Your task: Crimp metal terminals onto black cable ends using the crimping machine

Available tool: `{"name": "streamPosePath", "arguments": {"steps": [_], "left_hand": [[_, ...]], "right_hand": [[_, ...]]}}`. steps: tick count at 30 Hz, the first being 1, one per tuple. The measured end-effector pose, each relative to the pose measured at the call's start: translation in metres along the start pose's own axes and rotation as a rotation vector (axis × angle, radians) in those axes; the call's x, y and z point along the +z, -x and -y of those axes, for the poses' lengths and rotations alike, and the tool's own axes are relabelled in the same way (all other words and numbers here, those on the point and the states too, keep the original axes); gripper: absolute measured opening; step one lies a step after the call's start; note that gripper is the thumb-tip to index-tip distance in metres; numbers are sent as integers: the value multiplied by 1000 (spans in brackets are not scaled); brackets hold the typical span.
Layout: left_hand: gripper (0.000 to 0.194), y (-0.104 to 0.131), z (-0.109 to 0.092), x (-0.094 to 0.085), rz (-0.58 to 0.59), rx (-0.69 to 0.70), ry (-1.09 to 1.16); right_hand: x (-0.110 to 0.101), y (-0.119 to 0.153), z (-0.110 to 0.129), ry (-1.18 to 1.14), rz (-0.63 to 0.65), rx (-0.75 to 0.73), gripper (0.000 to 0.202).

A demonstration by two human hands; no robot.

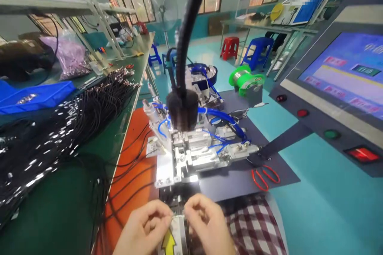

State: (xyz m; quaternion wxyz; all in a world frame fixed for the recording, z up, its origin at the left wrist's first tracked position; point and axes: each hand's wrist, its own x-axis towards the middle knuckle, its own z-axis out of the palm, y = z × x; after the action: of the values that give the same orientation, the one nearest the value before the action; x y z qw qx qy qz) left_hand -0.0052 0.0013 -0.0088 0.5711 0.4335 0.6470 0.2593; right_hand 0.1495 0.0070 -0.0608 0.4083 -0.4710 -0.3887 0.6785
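Though past hands (208, 223), blk gooseneck (184, 32) mid-view.

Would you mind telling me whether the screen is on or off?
It is on: the screen glows blue and shows coloured panels.

The left hand (146, 225) and the right hand (208, 223) are close together, with a small gap between their fingertips. Just ahead, the metal machine (196, 159) blocks the way forward. A thick black tube (186, 36) hangs over it and gets in the way from above. On the left, black wires (131, 185) cross the orange board (140, 127). On the right, a hand could pass over the dark plate (223, 183), between the machine and the red-handled scissors (267, 176). Under the fingers, the room is hard to tell.
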Motion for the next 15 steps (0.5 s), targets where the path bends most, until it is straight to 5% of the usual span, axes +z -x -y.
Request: {"name": "streamPosePath", "arguments": {"steps": [8, 15], "left_hand": [[22, 6, -21, -1, 89, -61, 73], [20, 5, -13, -3, 114, -12, 83]], "right_hand": [[-3, 10, 19, 15, 26, -28, 23], [0, 13, 23, 164, 31, -36, 20]]}}
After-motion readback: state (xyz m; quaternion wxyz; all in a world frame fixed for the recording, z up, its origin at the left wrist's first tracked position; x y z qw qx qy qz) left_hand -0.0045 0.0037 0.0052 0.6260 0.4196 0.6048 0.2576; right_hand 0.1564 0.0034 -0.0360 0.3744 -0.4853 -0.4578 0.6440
